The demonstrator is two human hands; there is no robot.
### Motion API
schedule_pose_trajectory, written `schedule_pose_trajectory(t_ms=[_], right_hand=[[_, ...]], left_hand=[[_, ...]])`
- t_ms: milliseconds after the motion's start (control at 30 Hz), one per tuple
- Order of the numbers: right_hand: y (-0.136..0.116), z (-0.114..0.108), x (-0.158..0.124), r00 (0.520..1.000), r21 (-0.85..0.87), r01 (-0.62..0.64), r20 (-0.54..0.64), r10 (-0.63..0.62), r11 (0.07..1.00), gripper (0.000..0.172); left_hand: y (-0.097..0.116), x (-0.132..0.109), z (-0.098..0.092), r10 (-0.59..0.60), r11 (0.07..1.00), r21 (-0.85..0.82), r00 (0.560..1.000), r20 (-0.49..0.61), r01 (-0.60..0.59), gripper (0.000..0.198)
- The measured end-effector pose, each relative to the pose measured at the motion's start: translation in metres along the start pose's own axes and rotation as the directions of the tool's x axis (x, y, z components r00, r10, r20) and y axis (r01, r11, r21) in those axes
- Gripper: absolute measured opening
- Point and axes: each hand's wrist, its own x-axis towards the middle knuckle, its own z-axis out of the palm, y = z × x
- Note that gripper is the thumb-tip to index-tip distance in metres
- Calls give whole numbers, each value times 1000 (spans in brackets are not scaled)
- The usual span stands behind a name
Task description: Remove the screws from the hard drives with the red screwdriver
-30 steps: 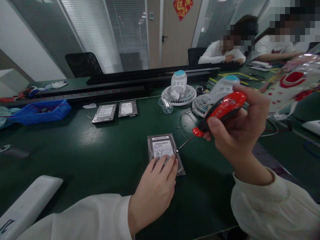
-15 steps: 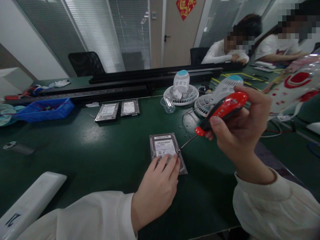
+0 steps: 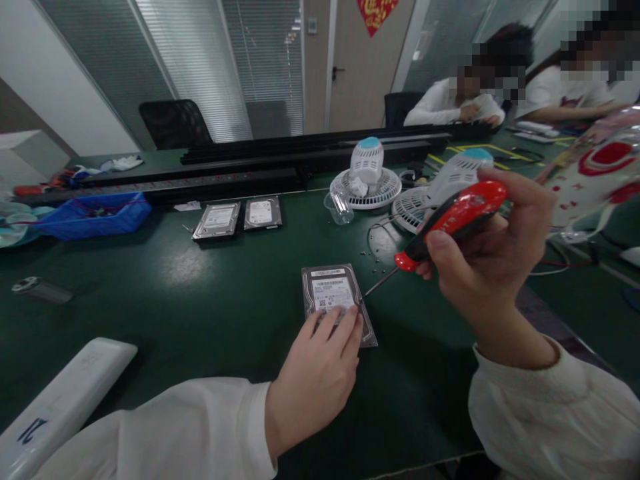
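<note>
A hard drive with a white label lies flat on the green table. My left hand rests on its near half, fingers stretched out over the label and hiding part of it. In my right hand is a red and black screwdriver, gripped by its handle and slanting down to the left. Its tip meets the right edge of the drive, close to my left fingertips. Several small screws are scattered on the table just beyond the drive.
Two more hard drives lie farther back. A clear plastic cup and white fan parts stand behind the screws. At left are a blue tray, a metal cylinder and a white case. Two people sit at back right.
The whole view has shifted slightly. Both hands, the screwdriver and the drive keep nearly the same places relative to each other, the tip still at the drive's right edge.
</note>
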Motion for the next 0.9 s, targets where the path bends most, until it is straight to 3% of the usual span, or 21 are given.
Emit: schedule_pose_trajectory(t_ms=[267,467,633,767,900], right_hand=[[6,0,-2,1000,4,27,2,-27,1000,66],[5,2,5,999,14,37,-20,-37,999,57],[-2,3,26,998,-62,-48,-35,46,997,30],[-15,1,47,974,-157,-129,166,154,979,18],[-24,5,63,928,-283,25,364,83,959,10]], left_hand=[[-1,1,-1,2,1000,6,1000,2,-2,49],[-1,0,-1,6,1000,4,1000,9,-6,49],[-1,0,-1,10,1000,10,1000,14,-10,50],[-1,-1,0,16,1000,17,1000,15,-17,50],[-1,-2,1,11,1000,14,999,34,-12,50]])
